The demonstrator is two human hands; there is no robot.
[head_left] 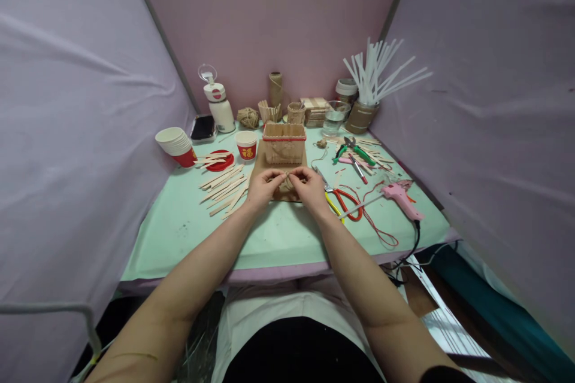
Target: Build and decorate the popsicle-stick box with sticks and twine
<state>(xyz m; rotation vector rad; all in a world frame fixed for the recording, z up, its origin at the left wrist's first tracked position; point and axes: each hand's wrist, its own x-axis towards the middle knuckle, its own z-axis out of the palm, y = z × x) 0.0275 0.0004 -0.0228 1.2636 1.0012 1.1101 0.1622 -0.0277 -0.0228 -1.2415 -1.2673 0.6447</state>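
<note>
My left hand (pixel 266 185) and my right hand (pixel 308 185) meet over a brown cardboard piece (pixel 261 161), fingertips pinched together. Between them is something small and tan, perhaps twine, too small to make out. Just beyond my fingers stands a box made of wooden sticks (pixel 284 151), with red cord along its upper rim. Loose wooden sticks (pixel 224 188) lie left of my left hand. To the right of my right hand are red-handled scissors (pixel 348 203) and a yellow-handled tool (pixel 333 206), partly overlapping.
A pink glue gun (pixel 403 200) lies at the right, its cord running over the table edge. Green-handled pliers (pixel 362 153) rest among sticks. Stacked paper cups (pixel 176 146), a white bottle (pixel 221 109), a water cup (pixel 335 118) and glue sticks (pixel 372 75) stand farther back.
</note>
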